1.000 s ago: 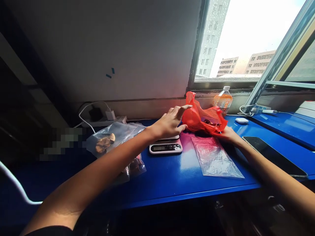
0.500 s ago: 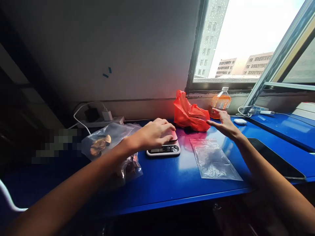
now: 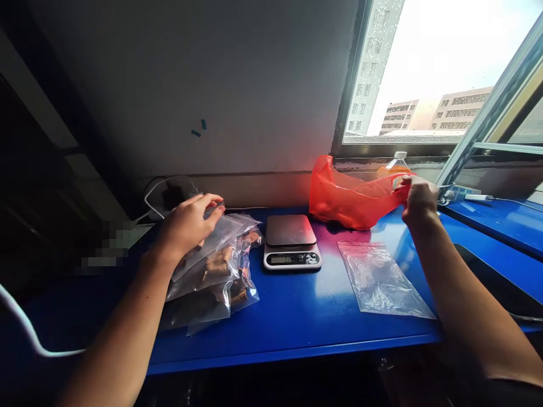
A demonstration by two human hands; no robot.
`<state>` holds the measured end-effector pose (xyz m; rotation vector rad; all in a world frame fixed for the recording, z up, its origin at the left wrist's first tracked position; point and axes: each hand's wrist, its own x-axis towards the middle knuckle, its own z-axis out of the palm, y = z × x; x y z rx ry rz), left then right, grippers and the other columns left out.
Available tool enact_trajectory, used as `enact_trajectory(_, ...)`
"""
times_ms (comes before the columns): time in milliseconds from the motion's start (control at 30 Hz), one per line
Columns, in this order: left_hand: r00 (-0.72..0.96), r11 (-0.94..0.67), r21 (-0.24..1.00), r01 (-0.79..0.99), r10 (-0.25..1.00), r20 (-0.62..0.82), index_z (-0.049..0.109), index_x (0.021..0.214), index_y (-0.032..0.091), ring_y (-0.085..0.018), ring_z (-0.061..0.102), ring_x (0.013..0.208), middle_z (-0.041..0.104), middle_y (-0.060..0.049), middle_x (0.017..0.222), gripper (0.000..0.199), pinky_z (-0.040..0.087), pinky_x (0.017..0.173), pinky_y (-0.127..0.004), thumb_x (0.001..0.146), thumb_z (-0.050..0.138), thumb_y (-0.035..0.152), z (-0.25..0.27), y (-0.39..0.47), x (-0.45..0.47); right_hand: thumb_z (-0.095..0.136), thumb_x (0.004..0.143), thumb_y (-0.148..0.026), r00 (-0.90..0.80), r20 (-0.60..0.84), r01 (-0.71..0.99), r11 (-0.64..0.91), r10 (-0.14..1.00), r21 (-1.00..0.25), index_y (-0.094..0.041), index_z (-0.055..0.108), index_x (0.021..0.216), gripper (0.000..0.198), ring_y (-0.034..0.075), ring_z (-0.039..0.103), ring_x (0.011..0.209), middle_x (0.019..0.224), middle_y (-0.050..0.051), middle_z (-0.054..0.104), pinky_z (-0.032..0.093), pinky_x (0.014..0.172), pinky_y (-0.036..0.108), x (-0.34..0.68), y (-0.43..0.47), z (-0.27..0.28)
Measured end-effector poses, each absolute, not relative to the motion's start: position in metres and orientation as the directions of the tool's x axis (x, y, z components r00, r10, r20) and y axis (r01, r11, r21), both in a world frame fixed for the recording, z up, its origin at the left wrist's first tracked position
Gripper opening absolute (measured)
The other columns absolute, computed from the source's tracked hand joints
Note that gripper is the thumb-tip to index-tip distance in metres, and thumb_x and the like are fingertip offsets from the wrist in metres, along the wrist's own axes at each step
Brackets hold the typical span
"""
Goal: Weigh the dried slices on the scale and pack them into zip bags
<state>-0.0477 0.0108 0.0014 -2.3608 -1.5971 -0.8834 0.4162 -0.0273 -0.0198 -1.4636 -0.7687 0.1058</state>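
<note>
Two hands (image 3: 186,225) (image 3: 421,199), one gripping red bag (image 3: 345,204); one scale (image 3: 291,230); one flat pouch (image 3: 384,282).

This looks like an indoor work corner: blue desk (image 3: 297,316), digital scale (image 3: 292,242), window (image 3: 432,68) facing multi-storey buildings (image 3: 462,111).

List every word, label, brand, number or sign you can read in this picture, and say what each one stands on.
No text reads clearly.
Digital scale, display: faint digits, too small to read surely.
Scale buttons: pale marks, too small to read.
Bottle: label largely covered by the red bag and right hand, unreadable.
</note>
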Motion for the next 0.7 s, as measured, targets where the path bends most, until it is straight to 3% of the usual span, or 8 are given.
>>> enact_trajectory(167, 0.055, -0.119, 0.183, 0.976, 0.945, 0.322, 0.053, 0.133, 0.02, -0.036, 0.06, 0.116, 0.064, -0.014, 0.129, 0.067, 0.049, 0.089, -0.042, 0.085, 0.044, 0.067, -0.007, 0.027, -0.075, 0.05, 0.075, -0.033, 0.842, 0.484, 0.458, 0.157, 0.238, -0.875, -0.023, 0.041, 0.092, 0.021, 0.021, 0.059, 0.085, 0.095, 0.008, 0.055, 0.048, 0.077, 0.037, 0.417, -0.037, -0.029)
enact_trajectory(233, 0.064, -0.106, 0.172, 0.979, 0.97, 0.236, 0.052, 0.135, 0.019, -0.037, 0.06, 0.116, 0.063, -0.017, 0.128, 0.074, 0.049, 0.09, -0.042, 0.081, 0.05, 0.069, -0.015, 0.037, -0.081, 0.053, 0.074, -0.032, 0.792, 0.607, 0.597, 0.123, 0.07, -0.793, -0.022, 0.043, 0.096, 0.026, 0.023, 0.057, 0.101, 0.108, 0.011, 0.055, 0.045, 0.09, 0.041, 0.404, -0.039, -0.028)
enact_trajectory(300, 0.102, -0.146, 0.19, 0.971, 0.969, 0.224, 0.052, 0.134, 0.019, -0.035, 0.063, 0.112, 0.065, -0.016, 0.125, 0.069, 0.049, 0.091, -0.04, 0.08, 0.057, 0.061, -0.021, 0.044, -0.084, 0.054, 0.074, -0.032, 0.672, 0.74, 0.732, 0.136, 0.014, -0.667, -0.022, 0.047, 0.092, 0.022, 0.024, 0.058, 0.1, 0.104, 0.01, 0.059, 0.046, 0.089, 0.042, 0.381, -0.045, -0.026)
enact_trajectory(333, 0.119, -0.168, 0.197, 0.966, 0.964, 0.237, 0.05, 0.135, 0.02, -0.033, 0.063, 0.112, 0.066, -0.015, 0.124, 0.066, 0.048, 0.092, -0.039, 0.08, 0.059, 0.054, -0.021, 0.044, -0.084, 0.053, 0.076, -0.033, 0.611, 0.79, 0.772, 0.19, 0.043, -0.607, -0.022, 0.05, 0.089, 0.017, 0.024, 0.06, 0.093, 0.096, 0.008, 0.06, 0.047, 0.083, 0.041, 0.366, -0.049, -0.025)
enact_trajectory(400, 0.154, -0.226, 0.211, 0.951, 0.938, 0.311, 0.045, 0.139, 0.022, -0.028, 0.061, 0.114, 0.066, -0.011, 0.121, 0.062, 0.047, 0.096, -0.037, 0.082, 0.058, 0.04, -0.018, 0.039, -0.078, 0.054, 0.079, -0.034, 0.52, 0.825, 0.723, 0.399, 0.223, -0.564, -0.023, 0.053, 0.081, 0.012, 0.021, 0.06, 0.077, 0.079, 0.004, 0.059, 0.048, 0.072, 0.037, 0.331, -0.06, -0.026)
enact_trajectory(500, 0.267, -0.436, 0.291, 0.852, 0.839, 0.475, 0.041, 0.14, 0.025, -0.023, 0.062, 0.109, 0.065, -0.006, 0.112, 0.056, 0.047, 0.097, -0.035, 0.085, 0.051, 0.026, -0.008, 0.015, -0.057, 0.058, 0.082, -0.035, 0.275, 0.751, 0.535, 0.554, 0.6, -0.638, -0.025, 0.058, 0.083, 0.01, 0.017, 0.058, 0.069, 0.077, 0.001, 0.06, 0.047, 0.067, 0.033, 0.276, -0.077, -0.036)
enact_trajectory(600, 0.408, -0.649, 0.313, 0.694, 0.712, 0.572, 0.042, 0.138, 0.03, -0.021, 0.063, 0.102, 0.063, -0.003, 0.108, 0.051, 0.051, 0.091, -0.034, 0.088, 0.049, 0.025, -0.003, -0.017, -0.029, 0.059, 0.084, -0.04, 0.05, 0.541, 0.313, 0.501, 0.84, -0.807, -0.024, 0.061, 0.093, 0.018, 0.016, 0.055, 0.066, 0.076, 0.001, 0.06, 0.043, 0.061, 0.031, 0.235, -0.087, -0.052)
enact_trajectory(700, 0.53, -0.754, 0.279, 0.595, 0.629, 0.568, 0.041, 0.138, 0.035, -0.02, 0.063, 0.099, 0.062, -0.003, 0.111, 0.047, 0.054, 0.08, -0.032, 0.092, 0.048, 0.027, -0.008, -0.042, -0.006, 0.063, 0.082, -0.045, -0.13, 0.356, 0.124, 0.371, 0.925, -0.92, -0.023, 0.063, 0.093, 0.024, 0.016, 0.057, 0.071, 0.077, 0.001, 0.062, 0.045, 0.064, 0.031, 0.213, -0.092, -0.064)
